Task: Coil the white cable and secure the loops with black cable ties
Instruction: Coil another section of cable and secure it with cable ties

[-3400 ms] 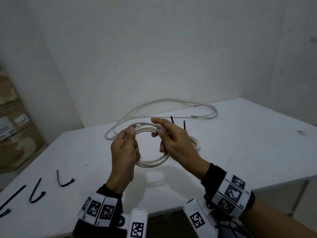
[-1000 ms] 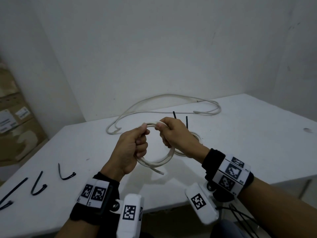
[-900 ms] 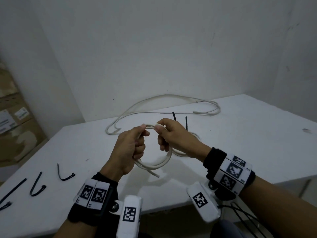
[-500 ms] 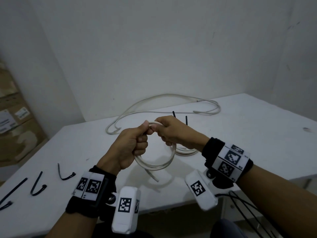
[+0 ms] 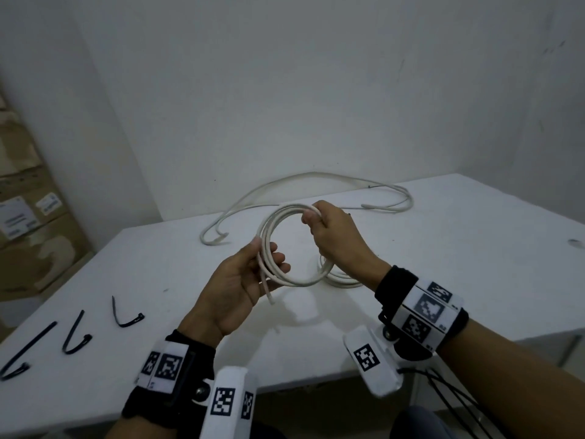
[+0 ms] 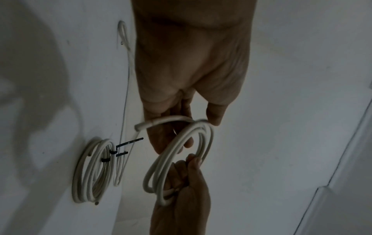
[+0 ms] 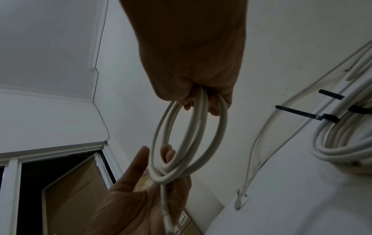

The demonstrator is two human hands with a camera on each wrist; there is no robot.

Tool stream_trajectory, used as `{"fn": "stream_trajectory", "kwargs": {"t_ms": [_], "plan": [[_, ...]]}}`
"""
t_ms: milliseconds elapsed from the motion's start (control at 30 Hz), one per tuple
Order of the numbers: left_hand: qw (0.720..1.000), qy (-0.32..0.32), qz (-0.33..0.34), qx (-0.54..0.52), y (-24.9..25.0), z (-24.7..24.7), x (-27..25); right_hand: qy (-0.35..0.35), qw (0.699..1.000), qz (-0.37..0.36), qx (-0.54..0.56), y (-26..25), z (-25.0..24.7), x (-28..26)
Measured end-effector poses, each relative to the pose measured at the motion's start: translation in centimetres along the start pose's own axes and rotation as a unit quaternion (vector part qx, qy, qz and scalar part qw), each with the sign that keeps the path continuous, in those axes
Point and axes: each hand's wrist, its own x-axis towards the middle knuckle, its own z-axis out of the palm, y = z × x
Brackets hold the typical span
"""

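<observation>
Half a second ago both hands met at the top of the small coil; now the left hand (image 5: 235, 288) has dropped to the loop's lower-left side and turned palm up, so the coil stands wider between them at the centre of the head view. The white cable (image 5: 286, 245) makes a few loops there, held above the desk (image 5: 459, 264). The right hand (image 5: 335, 237) is clenched around the top right of the loops, which pass through its curled fingers (plain in the right wrist view). The left hand lies fairly open beneath, thumb and fingertips lightly pinching the strands, with the cable's free end sticking down past the palm. Behind the right hand, a second coil (image 6: 94, 171) lies flat on the desk, bound by two black cable ties (image 6: 112, 151) whose tails jut out. More loose cable (image 5: 316, 191) trails toward the wall at upper centre. Three spare ties (image 5: 76, 334) lie at lower left.
</observation>
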Motion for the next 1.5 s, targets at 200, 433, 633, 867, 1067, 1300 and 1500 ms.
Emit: {"fn": "stream_trajectory", "kwargs": {"t_ms": [200, 433, 633, 867, 1067, 1300, 1500], "plan": [[0.999, -0.024, -0.01, -0.036, 0.2, -0.8, -0.1, 0.001, 1.0, -0.005, -0.028, 0.5, 0.1, -0.1], [0.995, -0.055, -0.039, -0.077, 0.3, -1.5, -0.2, -0.017, 0.998, -0.011, -0.059, 0.9, 0.5, -0.2], [0.999, -0.009, 0.032, -0.018, -1.0, -0.1, -0.3, -0.009, 0.999, 0.017, -0.042, 0.8, 1.5, -0.9], [0.973, 0.104, 0.15, 0.141, -1.2, 0.8, 0.5, -0.09, 0.977, 0.083, 0.175, 0.9, 1.2, -1.9], [0.967, 0.046, 0.114, 0.223, -1.1, 0.9, 0.1, -0.212, 0.953, 0.101, 0.19, -0.3, -0.4, -0.3], [0.972, 0.061, 0.107, 0.199, -1.3, 1.1, 0.2, -0.194, 0.964, 0.086, 0.159, -0.5, 0.8, -0.7], [0.997, 0.01, -0.01, 0.08, -0.2, 0.1, 0.2, -0.146, 0.979, 0.069, 0.124, -0.5, 1.3, -0.7]]}}
